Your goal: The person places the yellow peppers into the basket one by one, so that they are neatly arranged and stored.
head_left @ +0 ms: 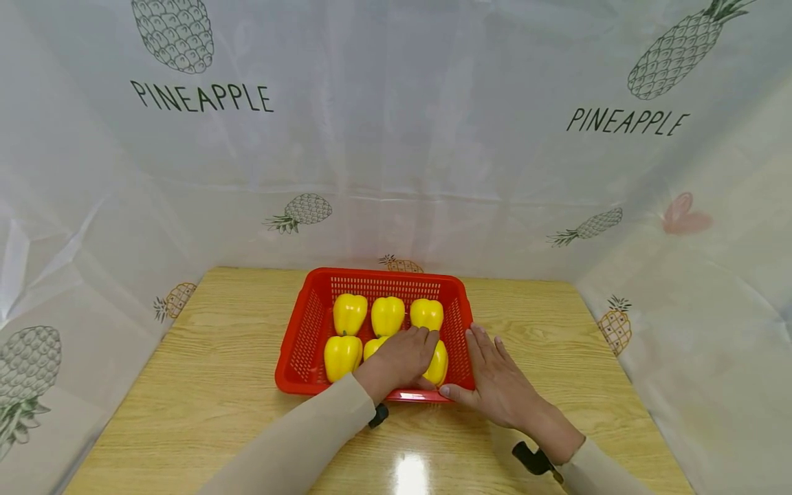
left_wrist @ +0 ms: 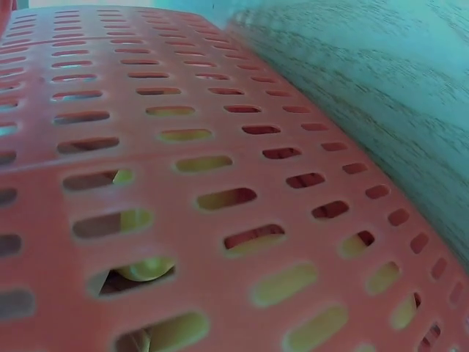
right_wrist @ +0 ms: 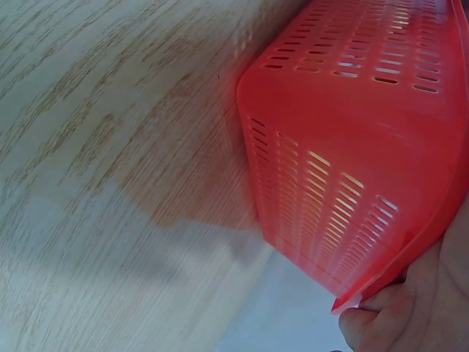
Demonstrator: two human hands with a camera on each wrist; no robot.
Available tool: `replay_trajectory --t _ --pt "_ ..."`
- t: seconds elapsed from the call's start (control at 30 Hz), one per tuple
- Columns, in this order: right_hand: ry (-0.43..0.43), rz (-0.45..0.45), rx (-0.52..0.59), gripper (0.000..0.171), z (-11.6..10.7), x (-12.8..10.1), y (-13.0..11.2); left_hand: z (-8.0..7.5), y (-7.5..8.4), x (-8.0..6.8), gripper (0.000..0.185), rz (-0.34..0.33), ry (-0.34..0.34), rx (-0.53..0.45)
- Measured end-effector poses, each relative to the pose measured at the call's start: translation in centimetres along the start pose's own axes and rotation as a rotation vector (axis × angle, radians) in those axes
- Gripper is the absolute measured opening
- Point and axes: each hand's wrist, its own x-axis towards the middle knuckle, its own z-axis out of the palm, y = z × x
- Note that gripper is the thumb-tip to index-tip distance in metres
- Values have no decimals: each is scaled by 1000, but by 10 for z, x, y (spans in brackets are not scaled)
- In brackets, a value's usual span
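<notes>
Peppers, six yellow bell peppers, sit in two rows inside the red slotted basket (head_left: 307,323) at the middle of the wooden bench (head_left: 204,385). The left hand (head_left: 401,358) is down in the basket's near right part, fingers curled over the front-right pepper (head_left: 438,364), with the back-right pepper (head_left: 427,313) just past its fingertips. The right hand (head_left: 498,382) lies flat with straight fingers along the basket's right wall, thumb against the near right corner rim; the right wrist view shows that thumb (right_wrist: 370,320) touching the rim's corner. Through the slots in the left wrist view, yellow shows behind the red wall. Pineapple-print sheeting (head_left: 396,137) surrounds the bench.
</notes>
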Motion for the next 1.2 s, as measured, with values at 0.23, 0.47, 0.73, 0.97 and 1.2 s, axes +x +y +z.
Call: replay_trajectory --t 0.23,0.47,0.73,0.97,1.2 --pt "2 -2 3 112 1 0 0 -1 2 1 91 -18 24 -11" --pt "6 -3 1 113 2 0 0 0 2 0 92 -27 29 -12" --pt "12 -1 -6 112 3 1 0 0 1 -2 93 -24 39 -18" --pt "6 3 -13 113 2 1 1 -2 0 -3 92 -20 44 -24" --pt "5 5 -3 113 2 0 0 -2 -1 -5 92 -18 76 -43"
